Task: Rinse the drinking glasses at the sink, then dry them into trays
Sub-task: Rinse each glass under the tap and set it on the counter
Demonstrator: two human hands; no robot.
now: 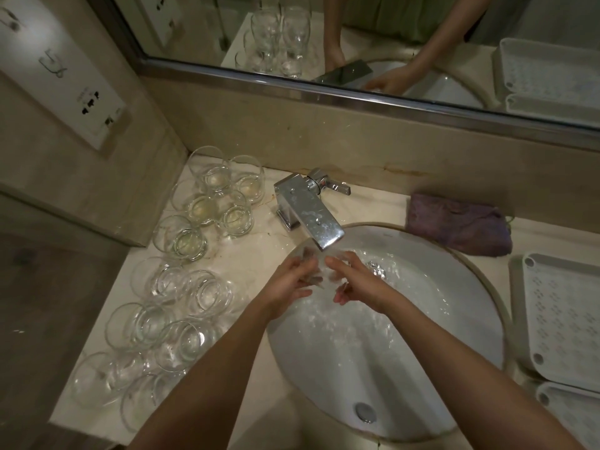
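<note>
1 glass point(319, 271) between 2 hands point(324, 280)

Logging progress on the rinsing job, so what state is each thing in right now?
Clear drinking glass: held under the stream by both hands.
Left hand: gripping the glass.
Right hand: gripping the glass.
Chrome faucet: running.
White round sink: wet, water flowing.
Purple cloth: bunched on the counter.
White perforated tray: empty.

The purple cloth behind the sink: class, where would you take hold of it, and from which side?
Pinch the purple cloth at its raised near edge, coming from the sink side. It lies flat and crumpled against the wall, so the folds nearest the basin are probably easiest to catch.
</note>
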